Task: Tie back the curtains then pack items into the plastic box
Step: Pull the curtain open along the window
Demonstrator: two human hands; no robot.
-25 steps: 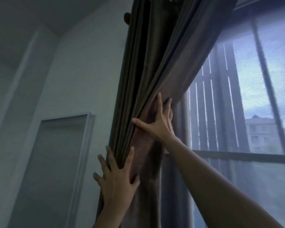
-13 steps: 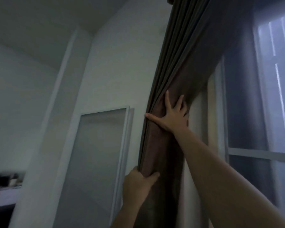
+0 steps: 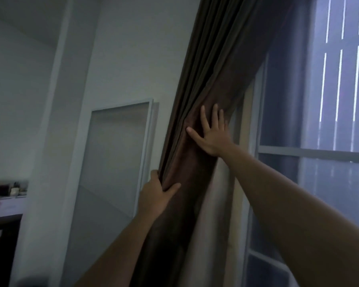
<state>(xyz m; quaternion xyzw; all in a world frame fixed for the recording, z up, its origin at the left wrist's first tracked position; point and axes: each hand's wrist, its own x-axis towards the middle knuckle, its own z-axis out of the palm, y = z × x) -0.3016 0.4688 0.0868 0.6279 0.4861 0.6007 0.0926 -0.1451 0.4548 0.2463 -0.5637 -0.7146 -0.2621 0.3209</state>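
Note:
A dark brown curtain (image 3: 211, 79) hangs gathered in folds down the middle of the view, beside the window. My left hand (image 3: 155, 195) grips the folded left edge of the curtain low down, thumb wrapped over the front. My right hand (image 3: 214, 134) lies flat on the curtain higher up, fingers spread and pressing the cloth toward the window frame. A paler lining (image 3: 211, 214) shows below the right hand. No plastic box and no tie-back are in view.
A white-framed panel (image 3: 116, 162) stands against the wall left of the curtain. A window (image 3: 323, 141) with a horizontal bar fills the right side. A dark desk with cluttered items (image 3: 2, 201) sits at the far left edge.
The curtain has been bunched tighter and pushed toward the window's side. My left hand went from flat on the folds to gripping them. The view has swung left.

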